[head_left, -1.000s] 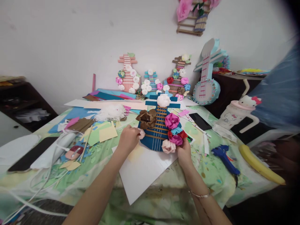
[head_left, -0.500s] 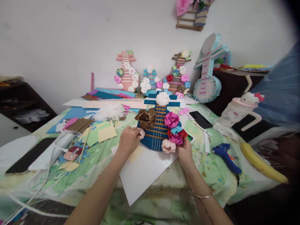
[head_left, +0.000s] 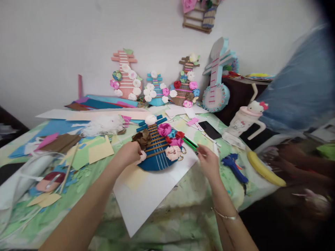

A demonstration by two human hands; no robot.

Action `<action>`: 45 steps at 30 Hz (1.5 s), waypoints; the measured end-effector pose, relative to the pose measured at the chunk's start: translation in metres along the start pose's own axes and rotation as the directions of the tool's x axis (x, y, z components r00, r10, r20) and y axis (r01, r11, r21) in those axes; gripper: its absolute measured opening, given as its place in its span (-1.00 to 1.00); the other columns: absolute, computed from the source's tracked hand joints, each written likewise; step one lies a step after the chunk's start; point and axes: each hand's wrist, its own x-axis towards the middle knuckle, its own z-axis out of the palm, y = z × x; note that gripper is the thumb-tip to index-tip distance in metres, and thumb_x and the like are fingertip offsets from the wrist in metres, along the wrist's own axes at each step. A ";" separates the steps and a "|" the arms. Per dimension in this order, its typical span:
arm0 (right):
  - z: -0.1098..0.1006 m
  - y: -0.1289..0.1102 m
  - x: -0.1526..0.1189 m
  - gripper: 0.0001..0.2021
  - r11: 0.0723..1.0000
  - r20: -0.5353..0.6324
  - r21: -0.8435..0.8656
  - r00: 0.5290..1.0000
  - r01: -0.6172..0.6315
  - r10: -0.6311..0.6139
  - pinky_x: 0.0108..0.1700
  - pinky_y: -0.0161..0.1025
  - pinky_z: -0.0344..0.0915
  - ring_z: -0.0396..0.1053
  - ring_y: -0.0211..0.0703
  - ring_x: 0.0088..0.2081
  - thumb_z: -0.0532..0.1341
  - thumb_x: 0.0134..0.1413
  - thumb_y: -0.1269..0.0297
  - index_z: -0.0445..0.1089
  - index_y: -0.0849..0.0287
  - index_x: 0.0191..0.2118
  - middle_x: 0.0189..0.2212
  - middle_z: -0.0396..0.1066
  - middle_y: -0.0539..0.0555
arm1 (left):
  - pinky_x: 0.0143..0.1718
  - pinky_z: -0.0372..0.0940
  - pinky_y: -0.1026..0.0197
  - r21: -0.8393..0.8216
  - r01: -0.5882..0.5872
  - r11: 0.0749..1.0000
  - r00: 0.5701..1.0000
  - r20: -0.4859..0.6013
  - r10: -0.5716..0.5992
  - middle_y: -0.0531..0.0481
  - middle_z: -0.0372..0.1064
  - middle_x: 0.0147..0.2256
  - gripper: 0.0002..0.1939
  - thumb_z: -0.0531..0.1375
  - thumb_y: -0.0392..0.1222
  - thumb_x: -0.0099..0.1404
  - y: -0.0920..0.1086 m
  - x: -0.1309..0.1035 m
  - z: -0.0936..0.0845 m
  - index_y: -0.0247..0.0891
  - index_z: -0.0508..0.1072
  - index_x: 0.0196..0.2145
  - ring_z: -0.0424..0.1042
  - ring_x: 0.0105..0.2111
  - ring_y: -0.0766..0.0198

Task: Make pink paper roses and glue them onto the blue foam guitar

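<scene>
A blue cardboard lute [head_left: 154, 162] with strings and brown strips lies on white board, tilted slightly. Crumpled paper flowers sit along its edges: white [head_left: 150, 120], brown [head_left: 141, 139], magenta [head_left: 164, 129] and pale pink [head_left: 173, 152]. At the lute's left edge my left hand [head_left: 128, 155] is closed on a small pale pink paper flower [head_left: 142, 156]. My right hand [head_left: 208, 161] is to the right of the lute, fingers closed at the near end of a thin green and black stick-like tool [head_left: 190, 143]. Two metal rings [head_left: 184, 150] show at the lute's right edge.
Decorated lutes [head_left: 156, 91] stand against the wall. White shredded paper [head_left: 104, 126] and coloured scraps [head_left: 101, 150] lie left. On the right are a phone [head_left: 209, 129], a blue glue gun [head_left: 235, 168], a banana [head_left: 265, 169] and a tumbler [head_left: 240, 120].
My right hand has let go of the lute's right side and moved to the green tool. The lute now lies tilted lower. My left hand stays on the small flower; the view has swung right.
</scene>
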 end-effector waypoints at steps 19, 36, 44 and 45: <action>-0.132 0.070 -0.002 -0.57 0.523 -0.088 -0.848 0.996 -0.088 0.025 -0.24 -0.07 0.23 0.34 0.11 -0.29 0.08 -0.11 0.04 0.42 0.29 -0.24 -0.43 0.36 0.21 | -0.53 0.01 0.28 -0.137 0.023 0.990 0.987 0.162 0.000 0.01 0.20 -0.63 -0.88 0.08 -0.32 -0.19 -0.006 0.015 -0.008 -0.31 0.42 -0.66 0.20 -0.55 0.30; -0.130 0.024 -0.067 -0.58 0.996 -0.373 -0.058 0.927 -0.073 0.046 -0.41 -0.30 0.26 0.32 -0.29 -0.45 0.33 -0.34 0.21 0.29 0.19 -0.24 -0.34 0.31 0.00 | -0.53 0.04 0.30 -0.149 0.075 0.986 0.980 0.196 -0.044 0.03 0.25 -0.64 -0.83 0.10 -0.31 -0.25 -0.008 0.026 0.002 -0.33 0.47 -0.62 0.27 -0.51 0.22; -0.139 -0.033 -0.090 -0.53 0.971 -0.538 0.196 0.843 0.139 -0.012 -0.49 -0.35 0.22 0.27 -0.32 -0.49 0.39 -0.46 0.42 0.33 0.19 -0.26 -0.38 0.33 -0.01 | -0.52 0.03 0.29 -0.149 0.067 0.987 0.978 0.208 -0.035 0.04 0.22 -0.64 -0.82 0.10 -0.28 -0.25 -0.007 0.025 -0.002 -0.32 0.47 -0.63 0.24 -0.50 0.22; -0.136 -0.044 -0.090 -0.60 0.949 -0.529 0.250 0.848 0.191 -0.031 -0.53 -0.36 0.18 0.24 -0.34 -0.53 0.36 -0.36 0.41 0.33 0.19 -0.25 -0.38 0.33 -0.01 | -0.52 0.03 0.29 -0.160 0.061 0.985 0.978 0.205 -0.027 0.03 0.23 -0.64 -0.82 0.10 -0.27 -0.25 -0.009 0.026 0.000 -0.33 0.47 -0.62 0.25 -0.50 0.21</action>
